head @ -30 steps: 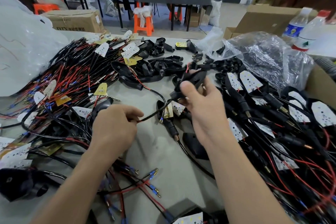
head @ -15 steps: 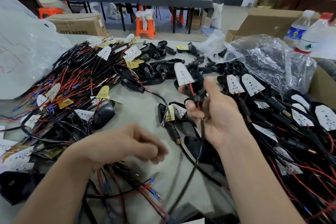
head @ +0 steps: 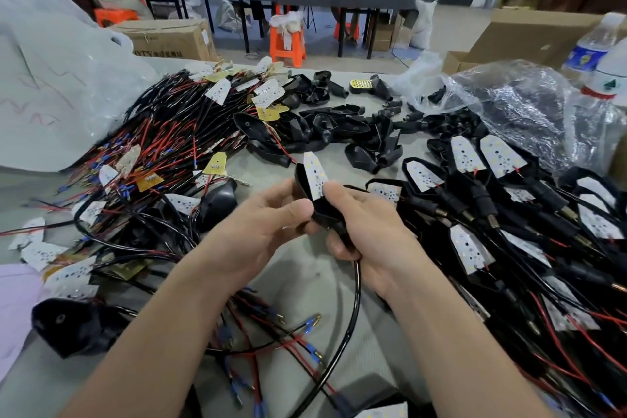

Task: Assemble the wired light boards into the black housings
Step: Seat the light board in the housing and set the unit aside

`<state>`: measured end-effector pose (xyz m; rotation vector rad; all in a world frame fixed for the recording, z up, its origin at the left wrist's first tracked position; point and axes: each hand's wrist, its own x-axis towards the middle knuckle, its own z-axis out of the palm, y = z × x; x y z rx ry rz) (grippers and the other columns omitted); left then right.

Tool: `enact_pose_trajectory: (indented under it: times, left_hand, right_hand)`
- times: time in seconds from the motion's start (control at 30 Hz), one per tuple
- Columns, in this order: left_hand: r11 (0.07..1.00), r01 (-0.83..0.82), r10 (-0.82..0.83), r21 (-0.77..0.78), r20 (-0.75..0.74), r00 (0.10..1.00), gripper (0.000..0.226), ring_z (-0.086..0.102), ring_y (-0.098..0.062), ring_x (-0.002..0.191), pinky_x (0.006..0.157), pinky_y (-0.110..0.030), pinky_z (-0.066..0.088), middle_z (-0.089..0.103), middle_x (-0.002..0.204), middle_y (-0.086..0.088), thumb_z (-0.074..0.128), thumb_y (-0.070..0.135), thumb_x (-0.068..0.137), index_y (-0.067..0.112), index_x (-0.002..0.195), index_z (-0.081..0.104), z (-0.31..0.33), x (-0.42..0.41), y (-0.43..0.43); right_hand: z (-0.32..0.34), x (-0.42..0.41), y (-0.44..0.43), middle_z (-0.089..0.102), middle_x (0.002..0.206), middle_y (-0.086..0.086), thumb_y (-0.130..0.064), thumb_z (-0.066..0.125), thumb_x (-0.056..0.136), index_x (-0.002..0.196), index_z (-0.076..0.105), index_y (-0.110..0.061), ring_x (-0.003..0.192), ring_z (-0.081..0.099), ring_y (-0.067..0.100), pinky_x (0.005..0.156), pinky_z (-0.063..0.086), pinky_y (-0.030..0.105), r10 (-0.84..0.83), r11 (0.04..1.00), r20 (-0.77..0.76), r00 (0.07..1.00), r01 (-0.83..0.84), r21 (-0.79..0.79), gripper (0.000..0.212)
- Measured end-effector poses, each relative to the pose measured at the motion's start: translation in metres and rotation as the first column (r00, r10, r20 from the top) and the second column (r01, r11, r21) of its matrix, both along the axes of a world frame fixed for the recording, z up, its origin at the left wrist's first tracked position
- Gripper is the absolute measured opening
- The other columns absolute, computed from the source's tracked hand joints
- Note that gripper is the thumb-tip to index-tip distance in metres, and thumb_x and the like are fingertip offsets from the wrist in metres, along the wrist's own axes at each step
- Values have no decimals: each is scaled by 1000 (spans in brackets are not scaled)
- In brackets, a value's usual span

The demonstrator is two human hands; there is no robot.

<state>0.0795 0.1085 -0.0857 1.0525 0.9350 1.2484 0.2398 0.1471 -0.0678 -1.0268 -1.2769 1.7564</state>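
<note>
Both my hands hold one black housing above the middle of the table, its point aimed away from me. A white light board lies along its open face, tilted up. My left hand pinches the housing's left side. My right hand wraps its stem, thumb against the board's lower edge. The board's black cable hangs down from my right fist towards me. A heap of wired boards lies at left, empty housings at centre back, assembled units at right.
A large white plastic bag fills the far left, a crumpled clear bag the far right beside two water bottles. A loose black housing lies at the near left. Cartons, orange stools and seated people are behind the table.
My left hand let go of the cable and rose to the housing. The right hand turned the housing so the white board faces up, and the cable now hangs below it.
</note>
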Motion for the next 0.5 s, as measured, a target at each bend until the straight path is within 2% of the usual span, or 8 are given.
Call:
enact_pose_trajectory:
  times: [0.07, 0.1, 0.2, 0.27, 0.3, 0.4, 0.5]
  left_hand:
    - [999, -4, 3, 32, 25, 1000, 32, 64, -18, 81, 86, -29, 56, 69, 90, -8, 63, 12, 86, 6, 117, 68, 0, -1, 0]
    - [999, -29, 27, 37, 37, 999, 33, 67, -20, 84, 87, -29, 58, 72, 92, -9, 65, 11, 84, 2, 116, 67, 1, -2, 0]
    - [992, -129, 128, 5, 90, 988, 44, 68, -27, 110, 97, -31, 58, 72, 115, -15, 72, 9, 81, 0, 123, 64, 5, -7, 0]
    - [981, -191, 193, -28, 145, 970, 46, 66, -25, 115, 98, -32, 57, 69, 124, -15, 63, 11, 83, 4, 128, 62, 7, -10, 1]
    - [974, -221, 226, -43, 195, 954, 44, 69, -21, 111, 95, -31, 58, 70, 123, -12, 61, 12, 84, 7, 128, 63, 8, -11, 2]
    - [935, -334, 353, -121, 420, 836, 33, 69, -11, 83, 79, -26, 61, 70, 107, -5, 61, 15, 83, 12, 116, 62, 10, -21, 7]
    - [841, -481, 529, -247, 558, 639, 17, 71, -16, 80, 70, -24, 62, 74, 97, -10, 60, 10, 93, 3, 109, 62, 11, -37, 8]
  right_hand:
    - [-1, 1, 1, 67, 65, 11, -31, 58, 102, 89, 67, -7, 35, 39, 13, 34, 24, 17, 20, 1000, 25, 999, -20, 2, 29]
    - [-1, 2, 2, 68, 66, 11, -31, 60, 101, 89, 67, -9, 36, 40, 13, 34, 24, 17, 29, 1000, 40, 999, -29, -5, 26]
    - [0, 4, 3, 68, 70, 13, -35, 65, 97, 90, 69, -13, 40, 40, 15, 36, 28, 18, 56, 998, 62, 996, -56, -6, 23]
    - [0, 7, 5, 70, 71, 13, -37, 61, 99, 93, 72, -14, 41, 41, 15, 37, 30, 18, 72, 997, 61, 996, -73, 19, 26]
    - [1, 9, 6, 70, 72, 11, -36, 60, 99, 97, 71, -12, 41, 42, 14, 38, 30, 18, 79, 996, 78, 994, -82, 37, 25]
    - [1, 16, 9, 70, 72, 9, -15, 61, 97, 105, 68, -7, 43, 46, 12, 39, 30, 18, 104, 989, 118, 988, -116, 95, 13]
    - [4, 26, 10, 70, 76, 10, 5, 56, 93, 108, 70, -1, 49, 53, 13, 41, 37, 19, 202, 967, 116, 973, -217, 136, 22]
